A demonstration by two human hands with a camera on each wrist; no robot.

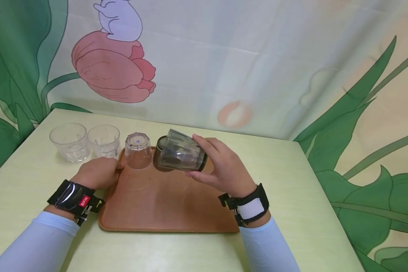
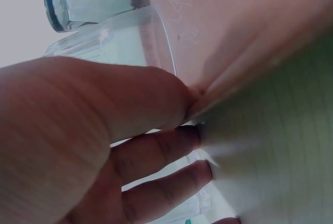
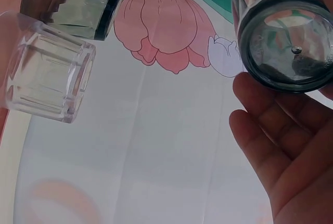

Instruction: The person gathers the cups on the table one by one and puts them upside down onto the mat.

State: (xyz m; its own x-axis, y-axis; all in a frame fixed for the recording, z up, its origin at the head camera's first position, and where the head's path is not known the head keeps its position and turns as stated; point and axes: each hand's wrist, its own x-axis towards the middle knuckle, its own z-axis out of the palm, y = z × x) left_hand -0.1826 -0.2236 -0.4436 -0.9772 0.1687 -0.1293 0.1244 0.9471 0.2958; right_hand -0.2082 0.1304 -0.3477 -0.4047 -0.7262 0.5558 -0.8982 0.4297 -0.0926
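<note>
My right hand (image 1: 226, 166) holds a smoky grey drinking glass (image 1: 183, 153) above the brown tray (image 1: 170, 211), tipped on its side with the mouth to the left. In the right wrist view, the base of this held glass (image 3: 294, 42) faces the camera. My left hand (image 1: 100, 172) grips the tray's left rim, thumb (image 2: 151, 96) on top and fingers lower down. Upside down on the tray stands a clear glass (image 1: 137, 153), close to that hand. A second smoky glass (image 1: 159, 147), partly hidden behind the held one, is also upside down on the tray.
Two clear glasses, one outer (image 1: 69, 143) and one inner (image 1: 104, 141), stand upright on the pale table (image 1: 285, 181), left of the tray beyond my left hand. A printed curtain (image 1: 197, 68) hangs behind the table's back edge.
</note>
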